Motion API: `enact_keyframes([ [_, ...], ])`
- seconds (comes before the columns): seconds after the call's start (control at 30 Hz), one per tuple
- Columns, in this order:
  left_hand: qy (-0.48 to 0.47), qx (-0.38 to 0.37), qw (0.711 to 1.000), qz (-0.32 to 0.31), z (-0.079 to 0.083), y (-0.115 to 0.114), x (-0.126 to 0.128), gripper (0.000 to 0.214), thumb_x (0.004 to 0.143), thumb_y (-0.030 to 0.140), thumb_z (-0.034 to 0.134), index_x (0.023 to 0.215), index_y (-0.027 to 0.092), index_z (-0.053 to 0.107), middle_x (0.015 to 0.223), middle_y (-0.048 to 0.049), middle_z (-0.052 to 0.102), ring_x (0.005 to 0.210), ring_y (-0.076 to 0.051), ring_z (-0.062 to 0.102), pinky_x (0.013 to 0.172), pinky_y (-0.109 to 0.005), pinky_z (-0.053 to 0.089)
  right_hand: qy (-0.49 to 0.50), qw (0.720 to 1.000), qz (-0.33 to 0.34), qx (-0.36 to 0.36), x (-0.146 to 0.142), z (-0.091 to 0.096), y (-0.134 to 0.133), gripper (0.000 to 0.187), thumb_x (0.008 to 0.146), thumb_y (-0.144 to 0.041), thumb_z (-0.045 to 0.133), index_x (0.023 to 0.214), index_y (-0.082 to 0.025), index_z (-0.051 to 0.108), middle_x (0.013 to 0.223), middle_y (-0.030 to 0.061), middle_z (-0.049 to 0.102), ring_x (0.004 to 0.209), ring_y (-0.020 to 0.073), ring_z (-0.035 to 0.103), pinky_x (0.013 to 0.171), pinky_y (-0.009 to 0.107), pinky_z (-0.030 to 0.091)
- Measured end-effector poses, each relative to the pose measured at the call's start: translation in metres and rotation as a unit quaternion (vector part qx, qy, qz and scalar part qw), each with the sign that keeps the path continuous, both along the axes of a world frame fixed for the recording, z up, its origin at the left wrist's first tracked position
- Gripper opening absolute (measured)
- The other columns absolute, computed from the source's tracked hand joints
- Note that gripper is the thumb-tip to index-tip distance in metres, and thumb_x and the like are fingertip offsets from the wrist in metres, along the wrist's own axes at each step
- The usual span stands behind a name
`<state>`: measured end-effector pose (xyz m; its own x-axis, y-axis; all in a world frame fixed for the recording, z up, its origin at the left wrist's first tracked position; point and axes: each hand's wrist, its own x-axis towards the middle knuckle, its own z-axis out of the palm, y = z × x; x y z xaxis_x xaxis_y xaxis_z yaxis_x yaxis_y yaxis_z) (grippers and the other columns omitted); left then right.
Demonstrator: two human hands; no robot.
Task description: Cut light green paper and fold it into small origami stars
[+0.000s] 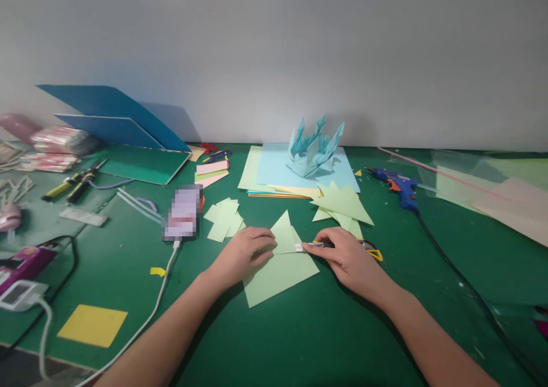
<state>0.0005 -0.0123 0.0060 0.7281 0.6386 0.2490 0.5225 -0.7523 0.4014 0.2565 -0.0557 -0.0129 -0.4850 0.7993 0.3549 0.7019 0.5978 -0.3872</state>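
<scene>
A light green paper sheet (278, 275) lies on the green table (317, 330) in front of me, with a folded green triangle (283, 236) on its upper edge. My left hand (244, 253) presses on the sheet's left side, its fingers curled down onto the paper. My right hand (345, 256) is closed around a slim pen-like tool (309, 245), whose tip touches the triangle's right edge. Yellow-handled scissors (371, 250) lie just behind my right hand.
Green paper triangles (342, 204) and small green squares (223, 218) lie behind my hands. A blue folded paper crown (314, 147) stands on a paper stack. A blue glue gun (398, 186) with cable is at right, a phone (183, 213) with cable at left, a yellow square (92, 325) near the front edge.
</scene>
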Motion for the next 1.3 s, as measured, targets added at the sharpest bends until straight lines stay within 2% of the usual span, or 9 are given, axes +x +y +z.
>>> enact_keyframes([
  [0.23,0.003,0.005,1.0,0.01,-0.0017,0.0008,0.0017,0.015,0.085,0.019,0.058,0.095,0.015,0.067,0.104,-0.0101,0.066,0.093,-0.021,0.063,0.082,-0.038,0.053,-0.006,1.0,0.015,-0.015,-0.0007,0.0043,-0.0015,0.048,0.089,-0.005,0.037,0.119,-0.032,0.062,0.089,0.0085,0.057,0.082,0.0211,0.051,0.067,0.036,0.048],
  [0.5,-0.001,0.018,1.0,0.011,-0.0007,-0.0024,0.0039,0.015,0.085,0.017,0.056,0.095,0.014,0.067,0.103,-0.0108,0.066,0.088,-0.021,0.062,0.078,-0.036,0.052,-0.025,0.998,0.051,-0.034,0.0055,0.0079,-0.0025,0.043,0.091,-0.006,0.037,0.12,-0.026,0.061,0.086,0.0088,0.054,0.078,0.0203,0.05,0.064,0.033,0.045],
  [0.67,0.002,0.042,0.999,0.003,-0.0016,-0.0022,0.0047,0.016,0.087,0.016,0.053,0.097,0.014,0.066,0.102,-0.011,0.066,0.087,-0.021,0.062,0.077,-0.036,0.051,-0.026,0.999,0.03,-0.011,0.0046,0.003,-0.0024,0.044,0.09,-0.006,0.036,0.12,-0.026,0.061,0.088,0.009,0.054,0.08,0.0204,0.05,0.065,0.033,0.046],
  [0.83,-0.003,0.035,0.999,0.031,-0.0046,0.0003,0.0073,0.017,0.088,0.017,0.053,0.099,0.013,0.065,0.102,-0.0108,0.065,0.09,-0.022,0.06,0.079,-0.039,0.051,-0.032,0.999,0.008,0.027,0.0003,-0.0017,0.0017,0.046,0.089,-0.004,0.036,0.12,-0.027,0.061,0.089,0.0098,0.055,0.083,0.0216,0.049,0.069,0.036,0.046],
  [1.17,0.007,0.03,0.999,0.029,-0.0034,0.0006,0.0078,0.021,0.091,0.016,0.047,0.098,0.016,0.066,0.104,-0.0101,0.064,0.087,-0.021,0.061,0.077,-0.038,0.05,-0.039,0.999,0.033,0.009,0.0038,0.0026,0.0006,0.044,0.09,-0.005,0.035,0.119,-0.025,0.062,0.085,0.009,0.054,0.078,0.0206,0.049,0.065,0.033,0.045],
  [1.3,0.005,0.024,0.999,0.026,-0.0028,0.0021,0.0053,0.028,0.09,0.008,0.041,0.101,0.016,0.066,0.106,-0.0105,0.065,0.089,-0.02,0.062,0.078,-0.038,0.052,-0.041,0.999,0.031,0.001,0.005,0.003,0.0,0.043,0.09,-0.005,0.035,0.119,-0.023,0.062,0.086,0.0095,0.054,0.078,0.0204,0.049,0.064,0.033,0.045],
])
